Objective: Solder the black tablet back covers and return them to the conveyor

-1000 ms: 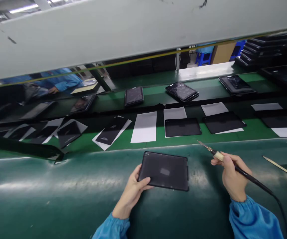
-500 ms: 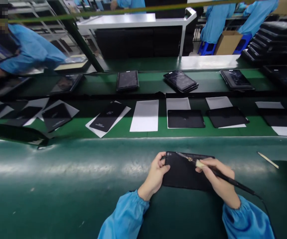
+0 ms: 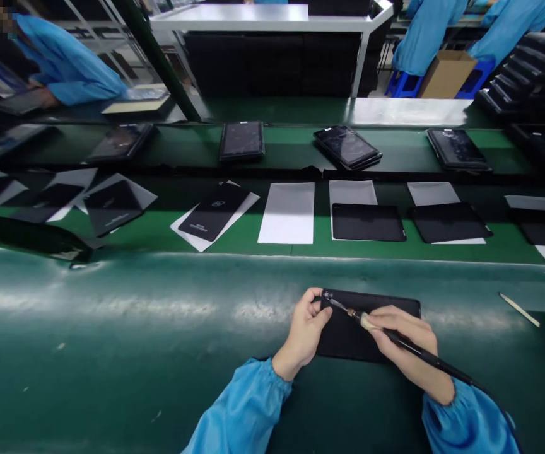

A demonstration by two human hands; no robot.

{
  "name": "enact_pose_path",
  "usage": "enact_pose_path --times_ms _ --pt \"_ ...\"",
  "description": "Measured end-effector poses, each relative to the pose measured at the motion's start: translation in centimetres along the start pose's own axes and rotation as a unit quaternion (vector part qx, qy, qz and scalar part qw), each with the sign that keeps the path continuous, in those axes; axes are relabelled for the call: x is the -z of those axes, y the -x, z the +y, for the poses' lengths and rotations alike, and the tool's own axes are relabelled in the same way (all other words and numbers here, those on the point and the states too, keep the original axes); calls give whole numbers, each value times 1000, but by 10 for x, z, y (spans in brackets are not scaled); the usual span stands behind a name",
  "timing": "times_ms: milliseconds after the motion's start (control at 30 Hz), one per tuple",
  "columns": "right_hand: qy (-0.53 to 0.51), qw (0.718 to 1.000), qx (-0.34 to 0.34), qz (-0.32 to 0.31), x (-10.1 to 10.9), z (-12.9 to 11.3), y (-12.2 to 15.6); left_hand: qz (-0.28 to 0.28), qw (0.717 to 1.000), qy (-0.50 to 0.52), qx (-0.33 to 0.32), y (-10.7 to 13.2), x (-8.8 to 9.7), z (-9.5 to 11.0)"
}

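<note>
A black tablet back cover [image 3: 386, 309] lies flat on the dark green bench mat [image 3: 159, 353] in front of me. My left hand [image 3: 304, 334] grips its left edge, fingers curled round the upper left corner. My right hand [image 3: 407, 353] is closed on a corded soldering iron [image 3: 395, 337], held like a pen. The iron's metal tip points left and rests at the cover's upper left corner, right by my left fingers.
Beyond the bench a green conveyor [image 3: 272, 243] carries several black covers on white sheets. A farther belt [image 3: 291, 151] holds several tablets. A thin wooden stick [image 3: 519, 309] lies at the right. Workers in blue coats stand at the back and left; stacked trays [image 3: 523, 82] at far right.
My right hand brought the iron from the right onto the cover's upper left corner. My left hand shifted its grip up to that corner. The view tilted down.
</note>
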State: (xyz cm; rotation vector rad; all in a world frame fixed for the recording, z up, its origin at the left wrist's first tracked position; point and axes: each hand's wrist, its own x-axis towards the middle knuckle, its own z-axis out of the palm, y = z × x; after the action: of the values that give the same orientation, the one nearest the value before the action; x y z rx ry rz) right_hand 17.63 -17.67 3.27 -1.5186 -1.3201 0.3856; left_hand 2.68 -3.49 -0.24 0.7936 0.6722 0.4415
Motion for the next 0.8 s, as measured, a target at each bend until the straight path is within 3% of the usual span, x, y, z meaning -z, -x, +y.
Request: enact_pose_path --times_ms 800 --pt "12 1000 -9 -13 10 -1 -18 10 1000 -13 -7 3 -2 1"
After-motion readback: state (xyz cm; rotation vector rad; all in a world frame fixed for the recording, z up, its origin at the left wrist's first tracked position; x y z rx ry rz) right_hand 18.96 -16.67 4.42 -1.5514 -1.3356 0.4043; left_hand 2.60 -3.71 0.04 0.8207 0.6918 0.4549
